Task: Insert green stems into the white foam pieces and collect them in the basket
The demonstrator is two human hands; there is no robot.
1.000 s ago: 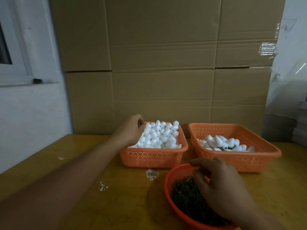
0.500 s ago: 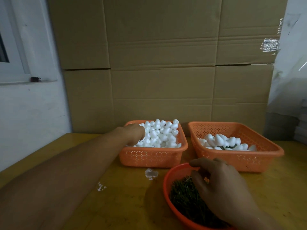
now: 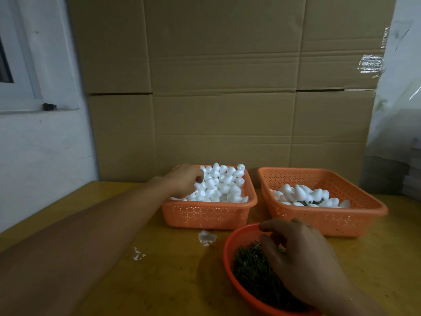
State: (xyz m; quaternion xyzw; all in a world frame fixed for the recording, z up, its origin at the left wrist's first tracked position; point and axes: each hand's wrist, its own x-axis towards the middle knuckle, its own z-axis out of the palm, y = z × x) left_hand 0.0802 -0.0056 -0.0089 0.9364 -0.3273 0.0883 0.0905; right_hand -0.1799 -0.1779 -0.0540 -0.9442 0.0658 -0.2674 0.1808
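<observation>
Nearest the camera, the right hand is reaching into the round orange bowl of green stems at the desk's front edge. Its fingers are curling down into the pile, thumb and forefinger drawing together, but whether they are already pinching a stem I cannot tell, since the hand is hiding its own tips. Two scraps of white debris are lying on the desk just left of the bowl.

Farther back, the left hand is stretching across to the left orange basket, which is heaped with plain white foam pieces. Its fingers are bending into the heap at the near-left corner, seemingly closing on a piece, though no single piece is showing clearly in its grasp.

To the right, well apart from that hand, the right orange basket is holding a shallow layer of finished foam pieces, with dark green showing among them.

Judging from the amounts, the work is sitting at an early stage: a modest batch is collected, while the supply basket is nearly brimming and the bowl is holding plenty of stems. Each hand appears to be fetching one part for the next assembly.

Behind everything, a cardboard wall is standing.
</observation>
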